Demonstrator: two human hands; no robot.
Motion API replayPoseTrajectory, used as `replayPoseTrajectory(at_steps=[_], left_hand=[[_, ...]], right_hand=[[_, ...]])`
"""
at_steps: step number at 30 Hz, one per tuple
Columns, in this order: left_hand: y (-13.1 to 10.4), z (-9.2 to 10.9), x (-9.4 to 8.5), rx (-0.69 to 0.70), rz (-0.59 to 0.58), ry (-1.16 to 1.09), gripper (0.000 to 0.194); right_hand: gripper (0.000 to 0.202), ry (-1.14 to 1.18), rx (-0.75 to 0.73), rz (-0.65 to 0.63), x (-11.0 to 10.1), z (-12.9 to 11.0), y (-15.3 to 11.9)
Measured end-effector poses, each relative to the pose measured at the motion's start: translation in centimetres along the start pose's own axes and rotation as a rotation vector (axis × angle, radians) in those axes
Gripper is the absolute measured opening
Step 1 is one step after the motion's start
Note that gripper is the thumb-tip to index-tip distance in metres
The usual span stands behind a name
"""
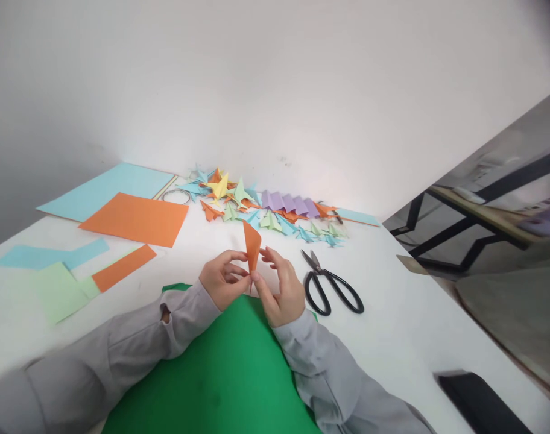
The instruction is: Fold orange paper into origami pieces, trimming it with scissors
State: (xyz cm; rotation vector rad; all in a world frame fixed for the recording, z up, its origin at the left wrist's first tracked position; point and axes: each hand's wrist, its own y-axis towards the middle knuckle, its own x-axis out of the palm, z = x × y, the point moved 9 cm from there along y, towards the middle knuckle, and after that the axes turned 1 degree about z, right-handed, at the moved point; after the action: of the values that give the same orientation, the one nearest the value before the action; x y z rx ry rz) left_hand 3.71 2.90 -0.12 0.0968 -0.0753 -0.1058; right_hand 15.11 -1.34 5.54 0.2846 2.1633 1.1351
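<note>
A folded piece of orange paper (252, 244) stands upright between my hands, narrow at the bottom and wider at the top. My left hand (224, 278) pinches its lower left side with thumb and fingertips. From the other side, my right hand (281, 290) holds the lower edge with the thumb, its fingers curled behind. Below both hands lies a large green sheet (221, 367), partly covered by my sleeves. Just right of my right hand rest black-handled scissors (322, 274), blades slightly apart.
Behind my hands lies a heap of folded paper shapes (241, 193) beside a purple pleated strip (289, 204). At left are a blue sheet (107, 187), an orange sheet (137, 220) and green paper pieces (60, 292). A black object (480, 401) sits near the right edge.
</note>
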Motion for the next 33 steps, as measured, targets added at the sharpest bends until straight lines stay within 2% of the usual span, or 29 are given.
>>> replayPoseTrajectory(at_steps=[5,15,22,28,33], left_hand=[[0.0,0.0,-0.1,-0.002,0.004,0.015,0.032],[0.0,-0.1,-0.1,0.006,-0.004,-0.021,0.033],[0.1,0.6,0.4,-0.005,-0.105,-0.123,0.037],[0.0,0.9,0.0,-0.009,-0.007,-0.167,0.036],[0.0,0.8,0.0,-0.032,0.003,-0.164,0.033]], right_hand=[[0.041,-0.011,0.0,0.012,-0.1,0.0,0.1],[0.03,0.036,-0.046,-0.056,0.1,-0.7,0.4],[0.03,0.09,-0.089,-0.138,0.8,-1.1,0.3],[0.028,0.098,-0.119,-0.127,0.9,-1.3,0.3],[0.027,0.096,-0.13,-0.122,0.9,-1.4,0.3]])
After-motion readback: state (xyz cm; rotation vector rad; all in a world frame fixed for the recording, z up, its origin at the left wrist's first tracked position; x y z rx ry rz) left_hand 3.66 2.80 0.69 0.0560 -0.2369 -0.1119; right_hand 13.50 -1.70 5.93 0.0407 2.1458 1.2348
